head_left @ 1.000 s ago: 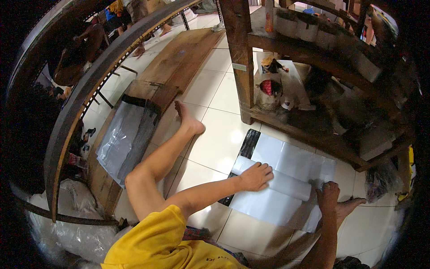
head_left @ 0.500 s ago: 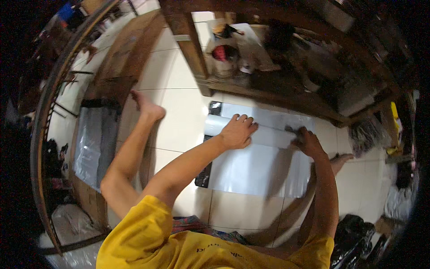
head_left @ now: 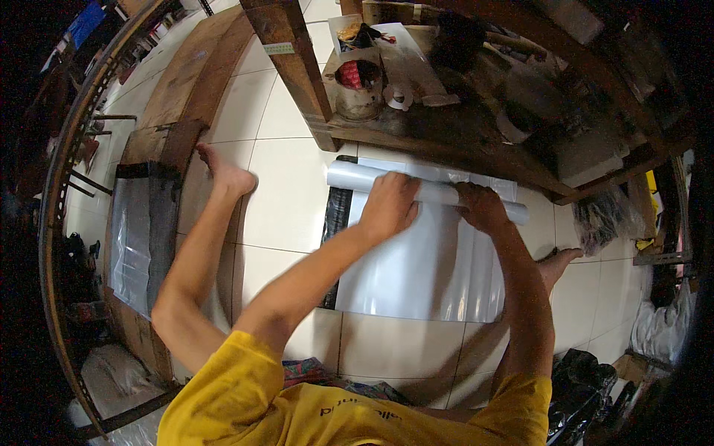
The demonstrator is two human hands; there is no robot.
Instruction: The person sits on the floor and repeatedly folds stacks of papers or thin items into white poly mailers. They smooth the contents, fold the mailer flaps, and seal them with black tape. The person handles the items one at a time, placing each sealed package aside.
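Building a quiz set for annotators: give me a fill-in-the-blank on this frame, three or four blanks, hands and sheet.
1. Both hands, the left hand and the right hand, rest on the rolled-up end of a white plastic ____.
2. The white sheet lies on a floor of pale ____.
3. The person's sleeves are ____ in colour.
4. A round metal tin stands on the low wooden ____, beyond the roll.

Missing words: sheet; tiles; yellow; shelf
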